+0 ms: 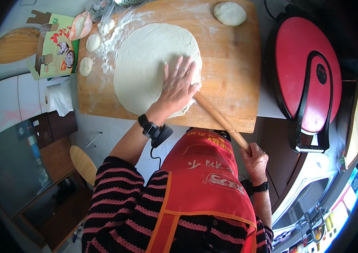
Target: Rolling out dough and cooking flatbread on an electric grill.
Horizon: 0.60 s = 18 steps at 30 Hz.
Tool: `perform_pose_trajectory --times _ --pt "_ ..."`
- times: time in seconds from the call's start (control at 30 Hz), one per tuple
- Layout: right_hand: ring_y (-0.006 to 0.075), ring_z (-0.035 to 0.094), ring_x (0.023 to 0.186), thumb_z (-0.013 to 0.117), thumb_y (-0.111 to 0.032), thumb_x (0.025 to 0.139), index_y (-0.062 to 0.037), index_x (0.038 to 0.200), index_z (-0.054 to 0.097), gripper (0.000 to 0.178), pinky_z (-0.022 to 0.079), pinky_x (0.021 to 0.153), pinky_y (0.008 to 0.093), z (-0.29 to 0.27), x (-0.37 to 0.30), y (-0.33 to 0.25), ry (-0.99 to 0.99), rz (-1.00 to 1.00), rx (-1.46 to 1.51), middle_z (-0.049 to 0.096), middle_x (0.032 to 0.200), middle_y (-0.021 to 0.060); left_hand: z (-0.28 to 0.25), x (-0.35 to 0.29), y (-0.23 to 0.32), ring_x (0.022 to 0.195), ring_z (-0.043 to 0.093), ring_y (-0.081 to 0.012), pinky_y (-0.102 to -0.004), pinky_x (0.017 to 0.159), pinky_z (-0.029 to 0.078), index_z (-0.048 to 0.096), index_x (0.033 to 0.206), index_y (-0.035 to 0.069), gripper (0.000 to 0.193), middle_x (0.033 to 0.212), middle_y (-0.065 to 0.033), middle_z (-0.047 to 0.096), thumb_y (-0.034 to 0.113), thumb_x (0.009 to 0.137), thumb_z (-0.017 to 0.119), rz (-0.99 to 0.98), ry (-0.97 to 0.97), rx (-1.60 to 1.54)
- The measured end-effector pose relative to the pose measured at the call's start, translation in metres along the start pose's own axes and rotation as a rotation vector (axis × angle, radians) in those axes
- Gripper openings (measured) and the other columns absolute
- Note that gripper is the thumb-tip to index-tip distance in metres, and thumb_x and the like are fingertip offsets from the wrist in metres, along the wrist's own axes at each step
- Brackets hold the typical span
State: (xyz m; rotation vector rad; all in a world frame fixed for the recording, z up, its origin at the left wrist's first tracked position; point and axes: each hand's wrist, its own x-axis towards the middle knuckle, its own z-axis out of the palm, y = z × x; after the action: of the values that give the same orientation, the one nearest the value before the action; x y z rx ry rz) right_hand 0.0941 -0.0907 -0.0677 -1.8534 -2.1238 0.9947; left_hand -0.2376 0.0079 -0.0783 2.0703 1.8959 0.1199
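A large flat round of dough (143, 63) covers much of the floured wooden board (231, 76). My left hand (179, 82) lies on the right part of the dough, fingers stretched out, its thumb side by the upper end of a wooden rolling pin (217, 114). From there the pin slants down past the board's front edge. My right hand (255, 162) is wrapped round its lower end. At the board's far right rests a thick disc of dough (230, 13). Two small dough lumps, one upper (93, 42) and one lower (85, 66), sit at the left beside loose flour (111, 46).
A red electric griddle (290, 63) with a black handle stands right of the board. To the left are an opened cardboard box (56, 52), a paper towel roll (58, 99) and a round wooden lid or board (14, 45). A sink (301, 206) is at lower right.
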Motion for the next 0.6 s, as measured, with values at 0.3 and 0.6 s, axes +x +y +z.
perform_pose_trajectory --times 0.3,0.6 --pt "0.031 0.061 0.062 0.072 -0.018 0.07 -0.0077 0.076 0.055 0.021 0.049 0.052 0.0402 0.007 -0.021 0.005 -0.069 -0.155 -0.052 0.061 0.071 0.01 0.005 -0.124 -0.009 0.142 0.015 -0.0385 -0.0577 0.113 0.004 0.026 0.142 -0.005 0.072 0.153 -0.0208 0.02 0.031 0.087 0.055 -0.03 -0.066 0.022" --pt "0.0307 0.061 0.063 0.072 -0.016 0.07 -0.0079 0.078 0.057 0.018 0.049 0.053 0.0396 0.0 -0.016 -0.003 -0.064 -0.223 -0.036 0.06 0.071 0.0104 0.029 -0.148 0.003 0.142 0.01 -0.0434 -0.0608 0.111 0.003 0.021 0.142 -0.009 0.076 0.151 -0.0277 0.015 0.031 0.086 0.055 -0.112 0.059 -0.099"
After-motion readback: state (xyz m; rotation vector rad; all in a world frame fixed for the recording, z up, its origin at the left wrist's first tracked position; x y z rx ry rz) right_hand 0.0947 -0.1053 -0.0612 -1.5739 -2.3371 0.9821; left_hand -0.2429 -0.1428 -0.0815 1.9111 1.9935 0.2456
